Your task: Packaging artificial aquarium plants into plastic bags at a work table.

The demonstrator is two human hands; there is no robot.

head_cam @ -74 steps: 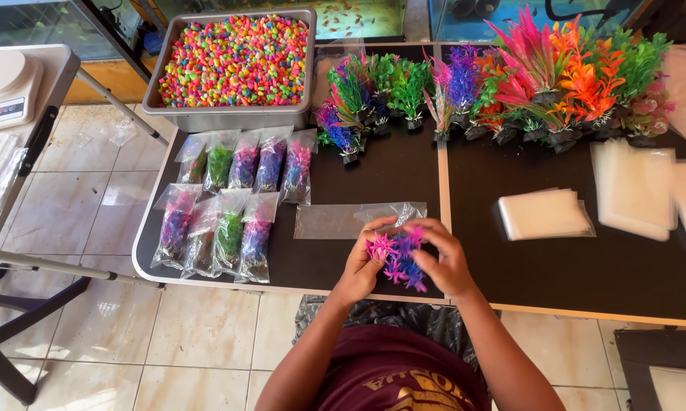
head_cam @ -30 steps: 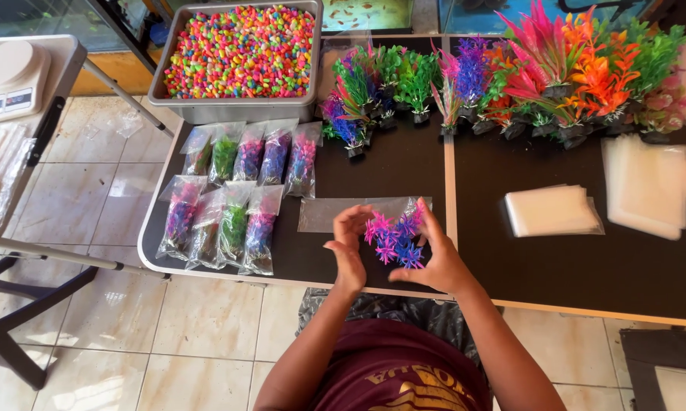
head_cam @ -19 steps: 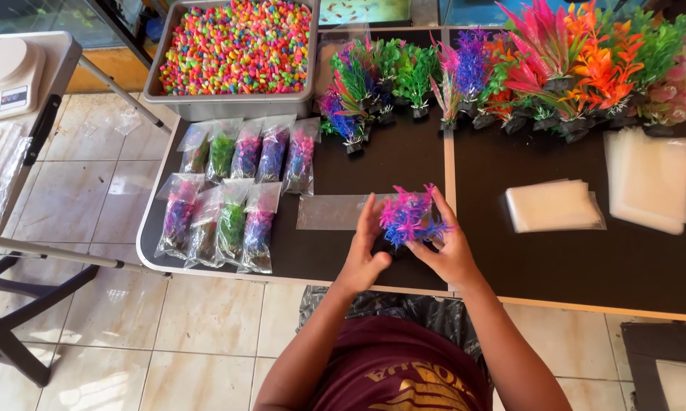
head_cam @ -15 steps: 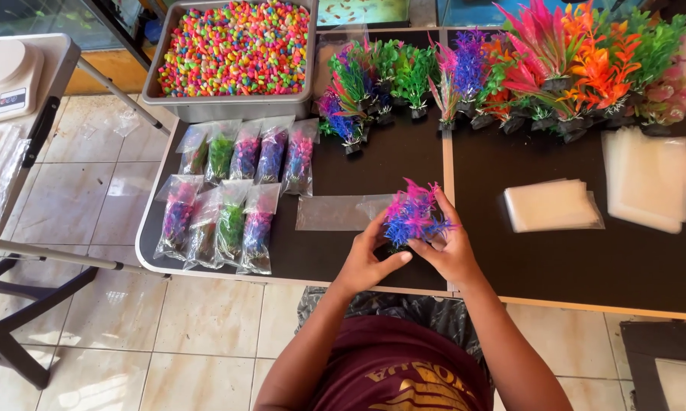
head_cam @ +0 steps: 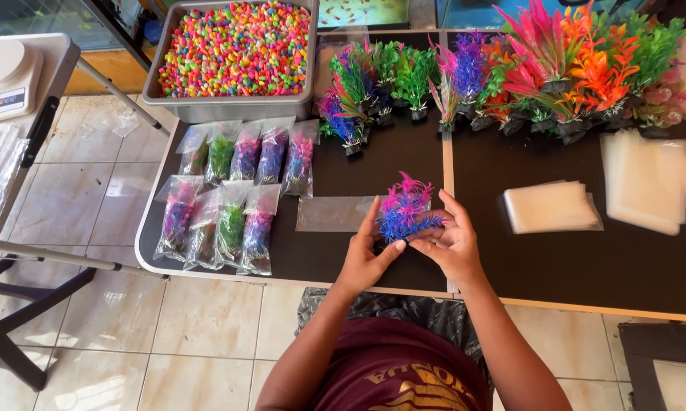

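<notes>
Left hand [head_cam: 364, 259] and right hand [head_cam: 451, 242] at lower centre of frame, both pinching small pink-and-blue plastic aquarium plant [head_cam: 404, 211] between fingertips, just above black tabletop [head_cam: 358, 167]. Empty clear plastic bag [head_cam: 334, 214] lies flat just left of plant. Bagged plants [head_cam: 236, 194] in two rows at left. Grey tray of multicoloured pebbles [head_cam: 236, 49] upper left. Row of loose colourful plastic plants [head_cam: 526, 68] across top. Stacks of clear bags [head_cam: 552, 207] at right.

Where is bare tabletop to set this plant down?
Bare black tabletop lies between the bagged plants and the flat bag stack, and right of the right hand. The back edge is crowded with plastic plants.
</notes>
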